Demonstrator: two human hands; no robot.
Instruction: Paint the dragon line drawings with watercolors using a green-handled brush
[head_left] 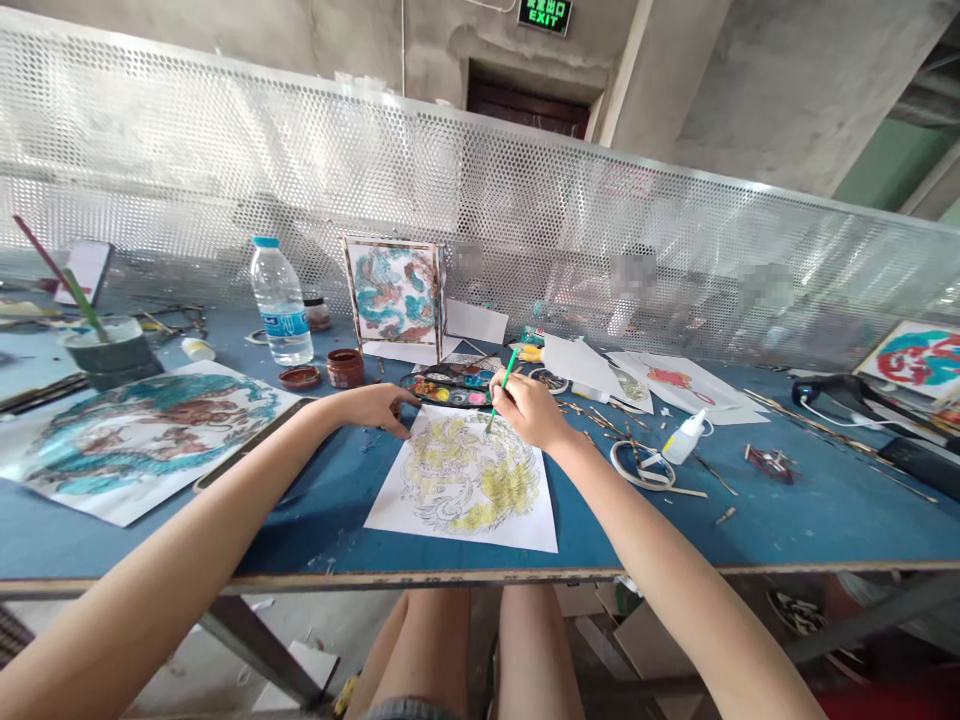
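A white sheet with a line drawing partly painted yellow (466, 480) lies on the blue table (330, 520) in front of me. My right hand (525, 408) is closed around a thin green paintbrush (507, 376), whose tip touches the upper right of the drawing. My left hand (377, 405) rests with its fingers pressed flat on the sheet's upper left corner. Just beyond both hands sits a watercolour palette (450, 386) with several coloured wells.
A water bottle (281, 300), a brown jar (345, 367) and its lid (299, 376) stand behind the left hand. A large painted dragon sheet (142, 430) lies left, a framed painting (394, 292) stands behind, a glue bottle (684, 438) lies right. A perforated metal screen (525, 210) backs the table.
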